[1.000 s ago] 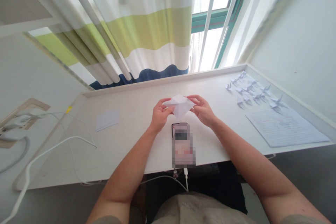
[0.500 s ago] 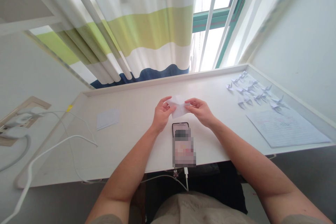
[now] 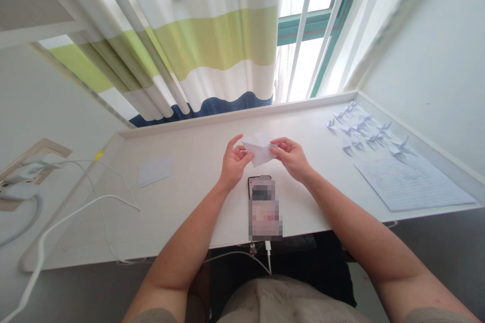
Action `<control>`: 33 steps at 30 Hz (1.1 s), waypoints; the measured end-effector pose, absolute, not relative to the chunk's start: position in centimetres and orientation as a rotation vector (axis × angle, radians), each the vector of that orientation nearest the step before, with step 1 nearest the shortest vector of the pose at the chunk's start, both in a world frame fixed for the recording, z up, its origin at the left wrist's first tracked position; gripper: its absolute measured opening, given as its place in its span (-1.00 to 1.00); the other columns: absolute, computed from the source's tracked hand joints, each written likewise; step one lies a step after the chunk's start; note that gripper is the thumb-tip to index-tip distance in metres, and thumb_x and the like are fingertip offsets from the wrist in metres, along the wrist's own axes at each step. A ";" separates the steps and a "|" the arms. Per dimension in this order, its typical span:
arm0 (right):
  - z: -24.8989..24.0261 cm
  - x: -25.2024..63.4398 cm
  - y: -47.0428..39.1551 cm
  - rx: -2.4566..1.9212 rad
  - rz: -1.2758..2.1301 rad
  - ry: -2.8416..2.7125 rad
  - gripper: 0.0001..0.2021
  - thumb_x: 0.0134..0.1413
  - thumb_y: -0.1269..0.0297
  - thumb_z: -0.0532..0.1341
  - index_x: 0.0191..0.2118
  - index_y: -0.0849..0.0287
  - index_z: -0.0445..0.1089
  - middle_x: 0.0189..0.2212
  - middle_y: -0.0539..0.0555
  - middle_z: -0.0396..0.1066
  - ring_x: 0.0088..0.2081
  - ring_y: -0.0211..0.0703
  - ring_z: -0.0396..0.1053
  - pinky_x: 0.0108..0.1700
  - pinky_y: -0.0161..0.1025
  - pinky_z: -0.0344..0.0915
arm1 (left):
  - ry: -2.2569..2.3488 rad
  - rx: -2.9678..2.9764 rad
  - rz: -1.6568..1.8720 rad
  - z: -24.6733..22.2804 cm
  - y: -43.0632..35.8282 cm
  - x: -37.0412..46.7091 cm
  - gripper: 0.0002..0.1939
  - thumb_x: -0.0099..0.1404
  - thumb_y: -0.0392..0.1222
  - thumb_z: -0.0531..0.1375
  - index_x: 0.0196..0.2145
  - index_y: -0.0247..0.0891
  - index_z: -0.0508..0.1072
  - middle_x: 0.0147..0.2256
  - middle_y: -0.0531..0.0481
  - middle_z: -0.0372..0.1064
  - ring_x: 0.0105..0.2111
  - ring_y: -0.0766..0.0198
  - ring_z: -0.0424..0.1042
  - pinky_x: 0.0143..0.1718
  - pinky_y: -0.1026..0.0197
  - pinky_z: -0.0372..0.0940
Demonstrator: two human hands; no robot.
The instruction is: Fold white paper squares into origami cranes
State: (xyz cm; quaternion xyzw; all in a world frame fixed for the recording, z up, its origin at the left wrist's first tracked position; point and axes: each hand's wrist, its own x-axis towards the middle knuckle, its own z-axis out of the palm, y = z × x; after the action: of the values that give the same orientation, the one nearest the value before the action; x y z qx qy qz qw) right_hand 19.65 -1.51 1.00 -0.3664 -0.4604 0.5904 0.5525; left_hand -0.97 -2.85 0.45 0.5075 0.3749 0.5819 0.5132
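Observation:
A folded white paper (image 3: 261, 151) is held above the middle of the desk, between my two hands. My left hand (image 3: 235, 161) pinches its left side low down with thumb and fingers, the index finger raised off it. On the right edge, the thumb and fingers of my right hand (image 3: 288, 155) are closed on the paper. Just below the hands lies a phone (image 3: 264, 212), its screen blurred out, with a white cable plugged into its lower end.
Several folded paper cranes (image 3: 366, 128) stand at the back right, behind written sheets (image 3: 413, 184). Some white paper squares (image 3: 154, 171) lie on the left of the desk (image 3: 189, 212). White cables (image 3: 68, 219) run from a wall socket (image 3: 34, 171) at the left.
The index finger of my left hand has lifted off the paper. The paper has tilted and its flaps look more spread, while my right hand has shifted slightly.

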 end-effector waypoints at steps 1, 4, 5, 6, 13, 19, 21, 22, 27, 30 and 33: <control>1.0 19.6 -1.5 -0.869 1.386 -1.083 -0.59 -0.15 -0.02 0.60 -0.24 0.07 0.57 -0.29 0.02 0.58 -0.27 -0.13 0.47 -0.16 -0.10 0.44 | 0.892 1.233 1.396 0.5 -2.9 -1.0 -0.21 0.18 0.01 0.51 0.27 -0.01 0.30 -0.15 0.01 0.54 -0.19 0.21 0.58 -0.08 0.13 0.43; 0.9 19.5 -1.5 -0.866 1.364 -1.052 -0.59 -0.18 -0.01 0.61 -0.27 0.08 0.55 -0.27 0.02 0.59 -0.26 -0.14 0.47 -0.16 -0.12 0.44 | 0.846 1.247 1.365 0.5 -3.0 -0.7 -0.22 0.17 0.03 0.53 0.25 -0.03 0.32 -0.09 -0.04 0.58 -0.18 0.19 0.58 -0.07 0.12 0.44; 0.9 19.4 -1.5 -0.860 1.368 -1.042 -0.59 -0.18 0.00 0.62 -0.27 0.08 0.55 -0.26 0.02 0.59 -0.26 -0.14 0.47 -0.17 -0.13 0.44 | 0.834 1.240 1.360 0.5 -3.0 -0.6 -0.23 0.16 0.03 0.54 0.23 -0.04 0.34 -0.08 -0.05 0.59 -0.16 0.18 0.59 -0.06 0.11 0.44; 0.9 19.3 -1.5 -0.852 1.383 -1.038 -0.59 -0.19 0.01 0.62 -0.27 0.07 0.56 -0.26 0.02 0.60 -0.26 -0.15 0.48 -0.18 -0.14 0.44 | 0.827 1.233 1.359 0.5 -3.1 -0.4 -0.25 0.15 0.03 0.55 0.21 -0.06 0.36 -0.07 -0.07 0.60 -0.13 0.17 0.59 -0.04 0.10 0.45; 0.8 19.2 -1.7 -0.850 1.462 -1.106 -0.57 -0.19 0.02 0.63 -0.19 0.08 0.65 -0.27 0.05 0.63 -0.26 -0.12 0.51 -0.10 -0.07 0.47 | 0.892 1.246 1.399 0.6 -3.2 -0.5 -0.47 0.13 0.00 0.56 0.02 -0.16 0.60 -0.09 -0.10 0.63 -0.11 0.15 0.58 -0.05 0.10 0.47; 0.7 19.3 -1.6 -0.876 1.397 -1.136 -0.55 -0.18 -0.04 0.62 -0.17 0.07 0.67 -0.32 0.03 0.63 -0.26 -0.09 0.52 -0.07 -0.05 0.47 | 0.974 1.252 1.355 0.8 -3.5 -0.5 -0.46 0.09 -0.08 0.57 0.03 -0.19 0.68 -0.04 -0.14 0.64 -0.14 0.14 0.58 -0.09 0.08 0.53; 0.7 19.3 -1.7 -0.855 1.412 -1.119 -0.55 -0.17 -0.05 0.62 -0.17 0.07 0.66 -0.34 0.02 0.61 -0.27 -0.10 0.51 -0.07 -0.04 0.48 | 0.986 1.217 1.370 0.8 -3.4 -0.5 -0.43 0.08 -0.08 0.57 0.06 -0.21 0.67 -0.07 -0.14 0.65 -0.16 0.15 0.59 -0.11 0.09 0.54; 0.8 19.2 -1.7 -0.835 1.431 -1.109 -0.55 -0.16 -0.06 0.62 -0.18 0.07 0.65 -0.34 0.02 0.61 -0.27 -0.11 0.51 -0.06 -0.04 0.49 | 0.987 1.196 1.383 0.7 -3.4 -0.4 -0.41 0.08 -0.08 0.57 0.07 -0.21 0.66 -0.08 -0.14 0.65 -0.17 0.15 0.59 -0.12 0.08 0.54; 1.2 18.9 -2.1 -0.757 1.562 -1.077 -0.58 -0.16 -0.04 0.63 -0.24 0.04 0.58 -0.30 0.01 0.63 -0.22 -0.10 0.55 0.04 0.02 0.51 | 0.963 1.135 1.444 0.6 -3.2 -0.3 -0.42 0.07 -0.05 0.57 0.06 -0.22 0.68 -0.07 -0.12 0.67 -0.10 0.11 0.60 -0.01 0.02 0.52; 1.5 19.0 -2.3 -0.738 1.597 -1.083 -0.53 -0.12 -0.03 0.62 -0.11 -0.01 0.58 -0.24 0.02 0.63 -0.18 -0.08 0.56 0.08 0.05 0.52 | 0.982 1.180 1.439 0.6 -3.3 -0.4 -0.49 0.10 -0.03 0.56 0.01 -0.19 0.71 -0.10 -0.10 0.67 -0.15 0.14 0.57 -0.06 0.06 0.50; 1.7 19.1 -2.4 -0.731 1.610 -1.088 -0.52 -0.09 -0.04 0.61 -0.07 0.00 0.57 -0.26 0.02 0.62 -0.19 -0.08 0.56 0.08 0.05 0.51 | 1.051 1.274 1.447 0.6 -3.3 -0.7 -0.56 0.14 -0.05 0.54 -0.01 -0.17 0.73 -0.16 -0.06 0.66 -0.25 0.22 0.51 -0.13 0.12 0.45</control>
State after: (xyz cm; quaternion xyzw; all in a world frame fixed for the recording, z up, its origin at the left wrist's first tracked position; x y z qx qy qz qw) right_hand 19.12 -2.39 1.69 -0.3035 -0.4514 0.6680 0.5078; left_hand -0.68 -3.26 0.64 0.5165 0.4260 0.5867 0.4555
